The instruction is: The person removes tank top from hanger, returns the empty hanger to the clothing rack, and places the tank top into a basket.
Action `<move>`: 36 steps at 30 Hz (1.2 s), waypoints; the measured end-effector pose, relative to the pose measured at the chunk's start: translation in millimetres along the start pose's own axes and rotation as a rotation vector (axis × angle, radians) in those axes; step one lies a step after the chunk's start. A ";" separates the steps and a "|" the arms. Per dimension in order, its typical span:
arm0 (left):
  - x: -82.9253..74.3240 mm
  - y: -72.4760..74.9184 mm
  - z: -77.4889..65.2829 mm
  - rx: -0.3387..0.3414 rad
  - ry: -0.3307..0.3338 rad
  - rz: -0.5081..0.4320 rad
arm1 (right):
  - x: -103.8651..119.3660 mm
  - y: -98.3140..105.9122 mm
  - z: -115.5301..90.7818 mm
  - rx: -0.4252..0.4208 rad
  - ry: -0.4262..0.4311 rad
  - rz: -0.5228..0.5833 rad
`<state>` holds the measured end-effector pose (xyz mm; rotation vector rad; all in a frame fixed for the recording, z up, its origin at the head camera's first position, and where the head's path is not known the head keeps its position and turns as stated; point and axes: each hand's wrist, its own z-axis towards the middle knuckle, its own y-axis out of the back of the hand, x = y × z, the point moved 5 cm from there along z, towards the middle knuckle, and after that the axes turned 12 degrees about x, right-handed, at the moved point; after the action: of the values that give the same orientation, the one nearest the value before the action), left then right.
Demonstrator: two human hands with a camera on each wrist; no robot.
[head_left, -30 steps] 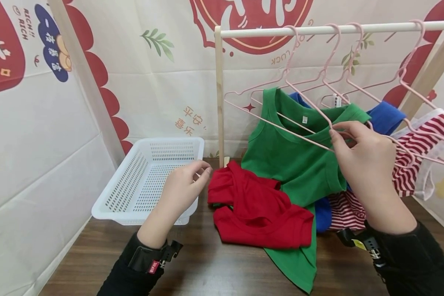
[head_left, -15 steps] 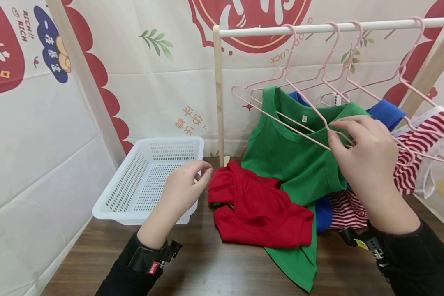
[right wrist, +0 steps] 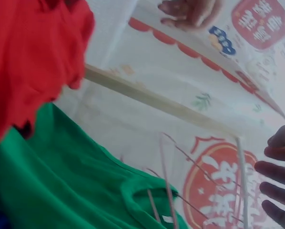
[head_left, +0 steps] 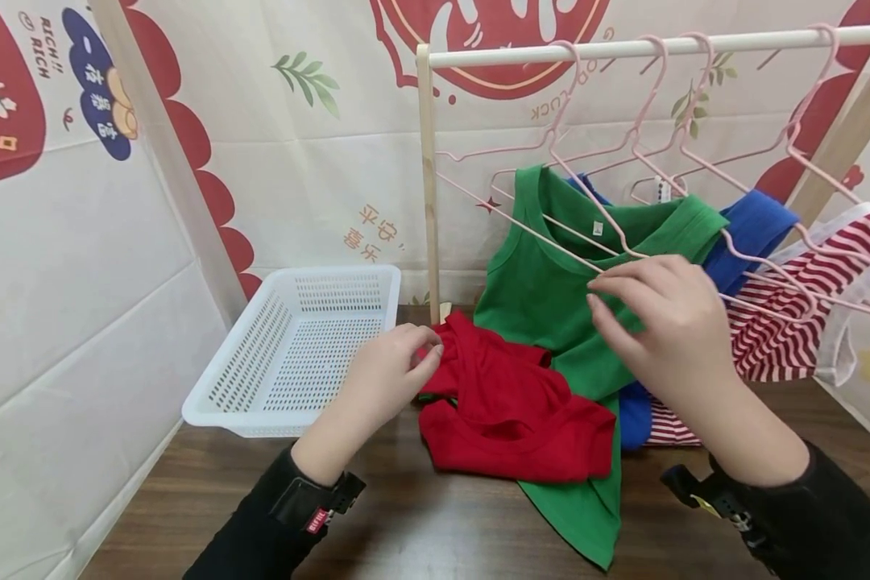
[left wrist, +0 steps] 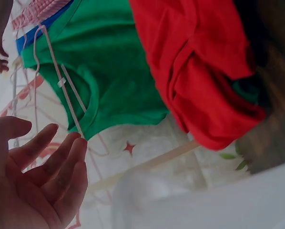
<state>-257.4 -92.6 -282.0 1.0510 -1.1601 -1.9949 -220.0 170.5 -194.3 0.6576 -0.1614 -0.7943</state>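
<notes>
My right hand [head_left: 667, 322], fingers loosely bent and holding nothing, is in front of a green sleeveless top [head_left: 551, 298] and close to the lower bar of a pink hanger [head_left: 583, 185]. In the right wrist view, the fingers [right wrist: 276, 169] are spread apart. The front hanger hangs from the rail without clothing on it, ahead of the green top. My left hand [head_left: 387, 370] hovers between the white basket [head_left: 221, 411] and a crumpled red garment [head_left: 522, 451]. Its palm and relaxed fingers show in the left wrist view, with nothing held. The red garment lies over the green top's lower part.
A white rail [head_left: 500, 56] on a wooden post [head_left: 428, 185] carries several pink hangers. Behind the green top hang a blue garment [head_left: 754, 229] and a red-and-white striped garment [head_left: 834, 274]. Everything stands on a dark wooden table [head_left: 420, 524] before a printed cloth backdrop.
My right hand has let go of the front hanger and moved left and lower. The hanger has swung, its left end now farther left. My left hand has shifted right toward the red garment.
</notes>
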 end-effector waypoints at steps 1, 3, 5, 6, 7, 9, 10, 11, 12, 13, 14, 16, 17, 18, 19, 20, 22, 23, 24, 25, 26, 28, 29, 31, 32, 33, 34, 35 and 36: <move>-1.0 -3.5 1.7 0.010 -0.003 0.005 | 2.3 -3.2 -1.3 0.007 0.025 0.001; -2.7 -11.3 5.6 0.038 -0.006 0.004 | 6.1 -10.1 -4.8 0.025 0.068 0.007; -4.5 -19.7 9.8 0.076 -0.005 -0.003 | 8.4 -17.5 -8.6 0.048 0.104 0.019; -5.2 -24.1 12.1 0.102 -0.001 -0.007 | 9.4 -21.2 -10.5 0.059 0.121 0.023; -5.6 -28.5 14.6 0.130 0.003 -0.015 | 10.0 -24.9 -12.2 0.074 0.139 0.026; -6.7 -35.7 19.3 0.179 0.017 -0.027 | 10.9 -32.2 -15.7 0.100 0.168 0.033; -6.8 -38.8 21.6 0.198 0.026 -0.031 | 11.1 -35.9 -17.4 0.116 0.179 0.039; -6.7 -41.7 23.8 0.216 0.036 -0.036 | 11.1 -39.7 -19.3 0.134 0.186 0.039; -6.3 -44.1 26.0 0.229 0.047 -0.041 | 11.0 -43.1 -21.0 0.153 0.189 0.043; -5.8 -46.2 28.2 0.238 0.057 -0.046 | 10.9 -46.6 -22.8 0.167 0.190 0.051; -5.1 -48.2 30.3 0.247 0.070 -0.043 | 10.7 -49.9 -24.7 0.180 0.189 0.057; -2.8 -53.3 34.4 0.271 0.095 -0.028 | 10.2 -56.1 -28.4 0.201 0.185 0.071; -1.5 -55.9 36.2 0.283 0.107 -0.017 | 9.8 -59.0 -30.2 0.209 0.184 0.077; -0.2 -58.3 38.0 0.296 0.117 -0.002 | 9.6 -61.6 -31.8 0.214 0.185 0.087; 1.2 -60.8 39.7 0.306 0.125 0.016 | 9.1 -64.4 -33.7 0.220 0.188 0.095; 2.7 -63.3 41.2 0.314 0.133 0.038 | 8.7 -67.2 -35.4 0.233 0.189 0.096; 5.1 -67.4 43.6 0.327 0.146 0.081 | 8.1 -72.6 -38.7 0.265 0.199 0.098; 6.4 -69.3 44.6 0.332 0.153 0.102 | 8.0 -75.3 -40.3 0.285 0.206 0.096; 7.7 -71.0 45.4 0.335 0.160 0.123 | 8.0 -77.8 -41.9 0.304 0.215 0.094; 9.0 -72.7 46.1 0.340 0.170 0.141 | 8.2 -80.2 -43.4 0.323 0.223 0.089; 10.3 -74.3 46.7 0.348 0.181 0.159 | 8.6 -82.3 -44.9 0.341 0.231 0.083; 12.9 -76.7 47.6 0.368 0.201 0.176 | 9.2 -85.6 -47.5 0.367 0.242 0.074; 14.0 -77.7 48.2 0.374 0.206 0.182 | 9.5 -87.0 -48.5 0.377 0.243 0.070; 15.6 -78.3 49.2 0.371 0.191 0.189 | 9.6 -88.8 -50.1 0.389 0.242 0.066; 16.4 -78.0 49.3 0.365 0.180 0.189 | 9.5 -89.6 -50.7 0.393 0.240 0.064; 16.9 -77.2 49.3 0.354 0.164 0.184 | 9.2 -90.2 -51.2 0.397 0.239 0.063; 17.6 -76.1 49.2 0.340 0.147 0.181 | 8.9 -90.7 -51.7 0.401 0.238 0.061; 17.7 -74.6 48.9 0.321 0.129 0.184 | 8.3 -91.1 -52.2 0.405 0.235 0.057; 18.0 -72.8 48.4 0.303 0.110 0.184 | 7.7 -91.5 -52.6 0.410 0.233 0.054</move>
<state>-315.4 -54.4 -338.1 1.1394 -1.4734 -1.6333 -250.8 143.5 -291.9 1.1223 -0.1297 -0.6308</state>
